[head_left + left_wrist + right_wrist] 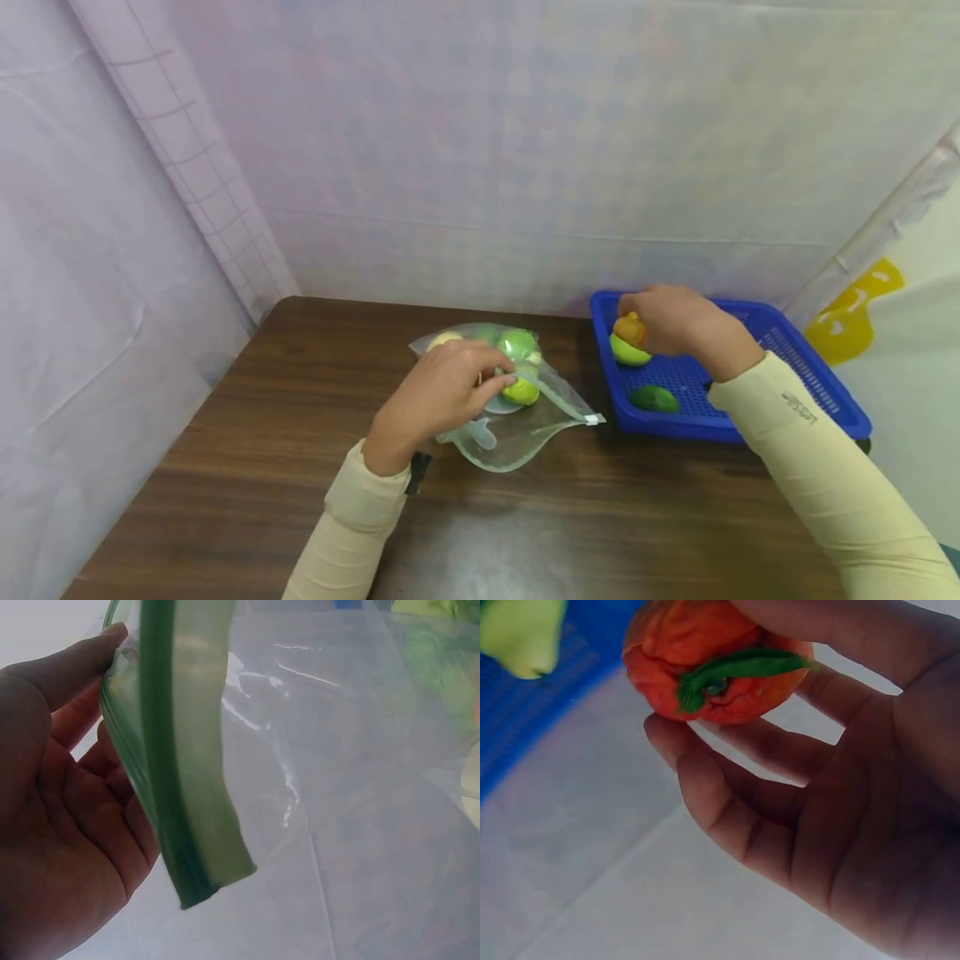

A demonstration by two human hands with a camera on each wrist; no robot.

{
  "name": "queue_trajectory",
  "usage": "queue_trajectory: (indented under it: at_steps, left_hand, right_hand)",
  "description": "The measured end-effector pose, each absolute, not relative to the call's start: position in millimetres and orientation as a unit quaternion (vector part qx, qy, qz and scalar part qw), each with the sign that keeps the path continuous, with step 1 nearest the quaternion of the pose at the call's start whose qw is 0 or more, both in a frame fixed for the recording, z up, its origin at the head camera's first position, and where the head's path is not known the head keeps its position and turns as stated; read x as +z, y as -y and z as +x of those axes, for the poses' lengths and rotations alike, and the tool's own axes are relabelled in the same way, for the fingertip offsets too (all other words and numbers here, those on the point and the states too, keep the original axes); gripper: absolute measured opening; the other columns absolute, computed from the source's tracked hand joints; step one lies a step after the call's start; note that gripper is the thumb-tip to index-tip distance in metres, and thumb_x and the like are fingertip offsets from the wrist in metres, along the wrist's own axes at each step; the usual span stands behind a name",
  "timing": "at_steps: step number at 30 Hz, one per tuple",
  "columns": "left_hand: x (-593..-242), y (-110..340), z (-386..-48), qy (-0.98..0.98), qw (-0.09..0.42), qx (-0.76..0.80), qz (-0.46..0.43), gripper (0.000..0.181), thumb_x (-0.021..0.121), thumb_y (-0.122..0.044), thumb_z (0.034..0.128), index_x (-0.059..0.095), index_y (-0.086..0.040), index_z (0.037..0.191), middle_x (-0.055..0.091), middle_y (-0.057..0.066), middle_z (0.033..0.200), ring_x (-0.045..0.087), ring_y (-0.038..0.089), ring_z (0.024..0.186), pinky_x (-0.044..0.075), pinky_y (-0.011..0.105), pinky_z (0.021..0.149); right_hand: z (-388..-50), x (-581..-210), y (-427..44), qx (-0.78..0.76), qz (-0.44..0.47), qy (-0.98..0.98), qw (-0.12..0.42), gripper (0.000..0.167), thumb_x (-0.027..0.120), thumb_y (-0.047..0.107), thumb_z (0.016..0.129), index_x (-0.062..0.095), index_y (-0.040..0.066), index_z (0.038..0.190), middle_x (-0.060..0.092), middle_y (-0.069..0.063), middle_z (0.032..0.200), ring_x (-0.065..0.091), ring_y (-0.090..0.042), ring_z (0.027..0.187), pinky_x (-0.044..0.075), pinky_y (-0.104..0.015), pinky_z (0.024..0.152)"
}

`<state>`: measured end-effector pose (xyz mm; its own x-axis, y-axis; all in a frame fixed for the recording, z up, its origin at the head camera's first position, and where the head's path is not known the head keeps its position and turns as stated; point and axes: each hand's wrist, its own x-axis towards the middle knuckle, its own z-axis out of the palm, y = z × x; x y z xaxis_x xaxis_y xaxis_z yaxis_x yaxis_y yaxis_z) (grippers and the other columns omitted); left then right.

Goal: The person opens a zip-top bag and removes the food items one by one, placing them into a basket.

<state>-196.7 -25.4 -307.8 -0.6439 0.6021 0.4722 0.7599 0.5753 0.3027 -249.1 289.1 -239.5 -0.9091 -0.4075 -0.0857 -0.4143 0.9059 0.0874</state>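
My left hand [442, 387] pinches the green-edged rim of a clear zip bag [517, 450] between thumb and fingers. The bag lies on the table with its mouth parted. Inside are several round green and yellow-green items [522, 390] and a pale one [444, 340], partly hidden by my hand. In the left wrist view, the bag's green zip strip [166, 750] runs past my thumb. My right hand [678, 323] holds a wrinkled mandarin orange [705, 660] with a green leaf, over the left side of the blue basket [675, 428].
In the basket lie a yellow-green fruit [628, 352] and a dark green fruit [654, 399]. The brown wooden table [247, 467] meets a pale cloth [450, 150] at the back. A yellow shape [847, 329] is on the right-hand side.
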Motion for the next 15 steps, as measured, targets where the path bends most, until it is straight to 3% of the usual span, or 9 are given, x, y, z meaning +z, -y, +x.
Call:
queue_trajectory:
  at_steps: [5, 10, 15]
  left_hand:
    - [-307.2, 25.0, -196.7, 0.872, 0.162, -0.246, -0.391, 0.012, 0.07, -0.023, 0.096, 0.079, -0.016, 0.1, 0.071, -0.009, 0.083, 0.058, 0.003, 0.07, 0.048, 0.026, 0.072]
    - [-306.3, 26.4, -196.6, 0.871, 0.164, -0.247, -0.392, 0.012, 0.07, -0.023, 0.096, 0.079, -0.016, 0.1, 0.071, -0.008, 0.083, 0.058, 0.003, 0.07, 0.048, 0.026, 0.072]
    - [-305.8, 26.9, -196.3, 0.872, 0.163, -0.246, -0.391, 0.012, 0.07, -0.024, 0.096, 0.079, -0.016, 0.1, 0.07, -0.009, 0.082, 0.057, 0.003, 0.07, 0.048, 0.027, 0.073]
  right_hand:
    - [-263.5, -256.7, -301.1, 0.054, -0.199, -0.975, 0.077, 0.031, 0.063, 0.019, 0.091, 0.07, 0.007, 0.119, 0.065, -0.008, 0.088, 0.053, -0.025, 0.075, 0.05, -0.045, 0.072]
    - [-274.7, -274.4, -308.1, 0.078, -0.19, -0.973, 0.109, 0.043, 0.072, 0.012, 0.08, 0.07, 0.004, 0.122, 0.07, -0.017, 0.106, 0.063, -0.033, 0.09, 0.054, -0.053, 0.083]
    - [-284.6, -286.8, -308.9, 0.096, -0.18, -0.966, 0.157, 0.053, 0.077, 0.003, 0.072, 0.068, 0.002, 0.125, 0.069, -0.022, 0.115, 0.06, -0.029, 0.089, 0.055, -0.04, 0.074]
